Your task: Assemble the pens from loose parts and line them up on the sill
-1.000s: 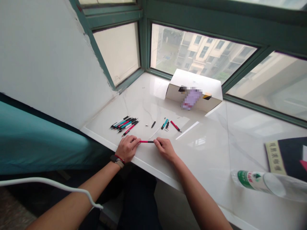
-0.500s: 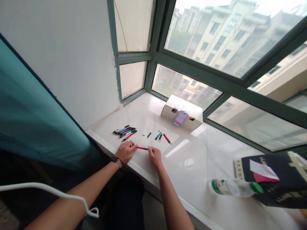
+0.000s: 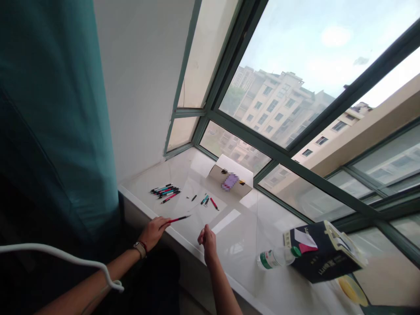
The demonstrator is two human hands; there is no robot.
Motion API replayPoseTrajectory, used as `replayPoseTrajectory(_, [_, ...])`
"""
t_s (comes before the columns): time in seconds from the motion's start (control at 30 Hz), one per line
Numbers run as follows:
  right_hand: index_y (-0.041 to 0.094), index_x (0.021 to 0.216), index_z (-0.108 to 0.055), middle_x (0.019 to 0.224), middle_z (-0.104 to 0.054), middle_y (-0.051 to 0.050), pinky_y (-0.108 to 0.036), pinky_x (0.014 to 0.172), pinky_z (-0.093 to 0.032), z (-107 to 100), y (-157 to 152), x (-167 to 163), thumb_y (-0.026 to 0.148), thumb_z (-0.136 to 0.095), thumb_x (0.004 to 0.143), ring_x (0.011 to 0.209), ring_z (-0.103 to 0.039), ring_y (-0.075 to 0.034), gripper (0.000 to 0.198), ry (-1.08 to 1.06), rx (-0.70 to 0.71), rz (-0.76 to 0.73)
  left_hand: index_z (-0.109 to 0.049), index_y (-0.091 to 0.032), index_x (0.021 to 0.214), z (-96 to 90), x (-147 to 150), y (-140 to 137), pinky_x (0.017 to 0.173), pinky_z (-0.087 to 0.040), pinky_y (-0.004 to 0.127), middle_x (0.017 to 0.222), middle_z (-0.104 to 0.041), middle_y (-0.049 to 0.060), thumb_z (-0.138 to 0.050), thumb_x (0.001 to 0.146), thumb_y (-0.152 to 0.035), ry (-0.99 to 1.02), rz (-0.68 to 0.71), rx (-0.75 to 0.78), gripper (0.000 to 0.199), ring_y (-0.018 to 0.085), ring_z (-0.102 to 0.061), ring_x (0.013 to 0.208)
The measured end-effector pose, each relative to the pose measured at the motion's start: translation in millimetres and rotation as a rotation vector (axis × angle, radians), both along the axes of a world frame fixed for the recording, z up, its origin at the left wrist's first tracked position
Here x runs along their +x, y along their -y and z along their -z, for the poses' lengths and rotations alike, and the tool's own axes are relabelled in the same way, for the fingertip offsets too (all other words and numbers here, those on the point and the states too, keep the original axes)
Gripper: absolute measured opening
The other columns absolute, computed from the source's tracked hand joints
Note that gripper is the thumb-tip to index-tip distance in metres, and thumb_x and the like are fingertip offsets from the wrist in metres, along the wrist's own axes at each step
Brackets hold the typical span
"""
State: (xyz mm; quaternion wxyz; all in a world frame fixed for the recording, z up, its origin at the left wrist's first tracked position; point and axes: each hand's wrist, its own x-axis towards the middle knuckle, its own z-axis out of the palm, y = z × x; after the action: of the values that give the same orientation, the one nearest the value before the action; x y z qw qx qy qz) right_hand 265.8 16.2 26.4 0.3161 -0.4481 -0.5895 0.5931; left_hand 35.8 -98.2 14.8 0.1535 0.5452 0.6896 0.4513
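Observation:
In the head view my left hand point(image 3: 155, 232) grips a red pen point(image 3: 179, 219) by its rear part, over the sill's front edge. The pen's dark front end points right. To its right, my right hand point(image 3: 208, 241) is closed with thumb and fingers pressed together, apart from the pen; whatever is between them is too small to see. Farther back lies a pile of several red, blue, black and white pens point(image 3: 166, 191). Beside it are loose pen parts: a dark sleeve point(image 3: 194, 197), short blue pieces point(image 3: 204, 199) and a red barrel point(image 3: 214, 204).
A white box point(image 3: 234, 173) stands against the window on the glossy sill point(image 3: 243, 236). On the right, a plastic bottle point(image 3: 275, 258) lies beside a dark carton point(image 3: 323, 256). A white cable point(image 3: 62, 253) crosses my left arm, and a teal curtain point(image 3: 59, 109) hangs left.
My hands have come apart. The left one keeps the red pen and the right has let go of its front end. The view has tilted up and turned right.

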Motion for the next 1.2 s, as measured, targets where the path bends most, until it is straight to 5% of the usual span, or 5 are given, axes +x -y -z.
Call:
replayPoseTrajectory(0.13, [0.019, 0.057, -0.048, 0.042, -0.043, 0.004, -0.023, 0.049, -0.033, 7, -7, 16, 0.066, -0.056, 0.077, 0.043, -0.04, -0.011, 0.051, 0.049, 0.021, 0.08, -0.063, -0.02, 0.101, 11.6, -13, 34, 0.073, -0.053, 0.033, 0.089, -0.074, 0.004, -0.052, 0.083, -0.056, 0.465, -0.207, -0.06, 0.042, 0.02, -0.067, 0.072])
replayPoseTrajectory(0.4, [0.019, 0.061, -0.051, 0.045, -0.048, 0.004, -0.023, 0.043, -0.032, 27, -14, 13, 0.053, -0.059, 0.074, 0.04, -0.044, -0.011, 0.038, 0.075, -0.034, 0.142, -0.062, -0.017, 0.092, 5.8, 1, 17, 0.063, -0.051, 0.028, 0.092, -0.074, 0.009, -0.061, 0.078, -0.057, 0.82, -0.059, -0.013, 0.043, 0.021, -0.068, 0.077])
replayPoseTrajectory(0.57, [0.02, 0.063, -0.05, 0.046, -0.051, 0.003, -0.024, 0.039, -0.027, 23, -18, 1, 0.055, -0.048, 0.08, 0.033, -0.04, -0.011, 0.039, 0.33, 0.045, 0.176, -0.066, -0.018, 0.086, 3.5, -1, -45, 0.066, -0.052, 0.027, 0.079, -0.072, 0.005, -0.059, 0.079, -0.057, 0.68, -0.078, 0.036, 0.04, 0.019, -0.068, 0.075])
replayPoseTrajectory(0.8, [0.02, 0.066, -0.055, 0.061, -0.061, -0.003, -0.025, 0.058, -0.033, 24, -7, -14, 0.043, -0.043, 0.091, 0.058, -0.056, -0.016, 0.036, 0.933, 0.698, 0.208, -0.061, -0.019, 0.079, 16.7, -27, -84, 0.05, -0.047, 0.024, 0.066, -0.068, 0.001, -0.059, 0.076, -0.061, 0.584, 0.039, -0.154, 0.042, 0.016, -0.064, 0.056])
replayPoseTrajectory(1.2, [0.018, 0.074, -0.061, 0.064, -0.062, -0.003, -0.025, 0.058, -0.026, 31, -18, -16, 0.032, -0.04, 0.094, 0.057, -0.051, -0.014, 0.032, 1.129, 0.738, 0.168, -0.059, -0.023, 0.091, 21.3, -5, -75, 0.058, -0.035, 0.025, 0.078, -0.067, 0.003, -0.038, 0.095, -0.046, -0.249, 0.047, -0.125, 0.031, 0.017, -0.062, 0.07])
